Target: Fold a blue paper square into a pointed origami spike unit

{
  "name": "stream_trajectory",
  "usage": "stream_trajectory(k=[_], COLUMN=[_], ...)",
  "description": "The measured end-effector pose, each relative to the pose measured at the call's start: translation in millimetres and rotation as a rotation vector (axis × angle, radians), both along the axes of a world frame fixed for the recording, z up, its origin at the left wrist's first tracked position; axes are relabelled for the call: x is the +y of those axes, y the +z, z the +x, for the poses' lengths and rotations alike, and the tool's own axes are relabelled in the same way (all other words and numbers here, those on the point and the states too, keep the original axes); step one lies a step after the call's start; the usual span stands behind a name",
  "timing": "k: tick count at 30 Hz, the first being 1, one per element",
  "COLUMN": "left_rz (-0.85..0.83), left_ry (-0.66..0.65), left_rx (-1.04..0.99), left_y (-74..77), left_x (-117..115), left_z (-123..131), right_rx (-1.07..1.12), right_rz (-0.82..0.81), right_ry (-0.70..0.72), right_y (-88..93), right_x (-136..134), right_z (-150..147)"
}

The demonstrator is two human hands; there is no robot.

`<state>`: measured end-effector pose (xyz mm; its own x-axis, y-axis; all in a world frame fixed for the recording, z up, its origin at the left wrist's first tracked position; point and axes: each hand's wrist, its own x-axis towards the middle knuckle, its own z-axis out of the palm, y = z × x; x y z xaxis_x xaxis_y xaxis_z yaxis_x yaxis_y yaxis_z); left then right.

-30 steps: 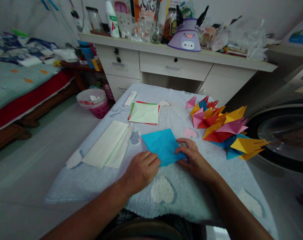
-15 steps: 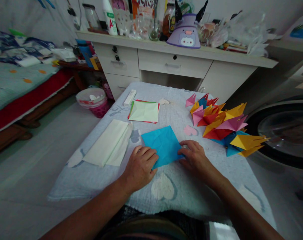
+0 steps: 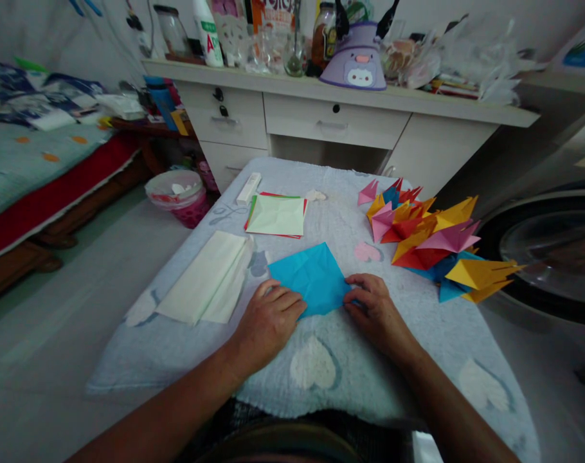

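Note:
A folded blue paper square (image 3: 308, 278) lies on the towel-covered table (image 3: 321, 373) in front of me. My left hand (image 3: 268, 321) presses its fingers flat on the paper's near left edge. On the near right corner rests my right hand (image 3: 374, 307), fingers curled down and pinching the paper's edge. Both hands touch the blue paper and hold it against the table.
A pile of folded coloured paper shapes (image 3: 427, 241) sits at the right. A stack of coloured sheets (image 3: 277, 215) and a white tube (image 3: 249, 188) lie farther back, folded white paper (image 3: 208, 276) at the left. A cluttered desk (image 3: 341, 103), a pink bin (image 3: 177, 196) and a bed (image 3: 36, 167) stand beyond.
Both hands have shifted slightly along the blue paper's near edges, and the paper has turned a little. The view has moved slightly.

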<state>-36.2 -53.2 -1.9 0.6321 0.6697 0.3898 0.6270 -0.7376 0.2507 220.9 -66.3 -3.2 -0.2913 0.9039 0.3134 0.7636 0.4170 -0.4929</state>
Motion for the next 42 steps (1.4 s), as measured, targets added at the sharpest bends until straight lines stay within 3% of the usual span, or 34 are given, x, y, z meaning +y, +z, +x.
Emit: stream_trajectory(k=[7, 13, 23, 30, 36, 42], left_rz=[-0.307, -0.480, -0.403, -0.360, -0.369, -0.443], left_ry=[0.001, 0.060, 0.182, 0.203, 0.104, 0.007], left_rx=[0.056, -0.066, -0.075, -0.075, -0.045, -0.137], left_y=[26.4, 21.3, 11.0, 11.6, 13.1, 15.7], left_x=[14, 23, 18, 17, 13, 11], left_z=[4, 6, 3, 1, 2, 0], right_rx=[0.014, 0.023, 0.027, 0.031, 0.028, 0.019], right_rz=[-0.068, -0.117, -0.152, -0.155, -0.136, -0.124], right_ry=[-0.037, -0.066, -0.079, -0.101, -0.086, -0.092], right_y=[1.2, 1.4, 4.5, 1.9, -0.6, 0.3], right_x=[1, 1, 1, 3, 3, 3], right_z=[-1, -1, -3, -4, -2, -2])
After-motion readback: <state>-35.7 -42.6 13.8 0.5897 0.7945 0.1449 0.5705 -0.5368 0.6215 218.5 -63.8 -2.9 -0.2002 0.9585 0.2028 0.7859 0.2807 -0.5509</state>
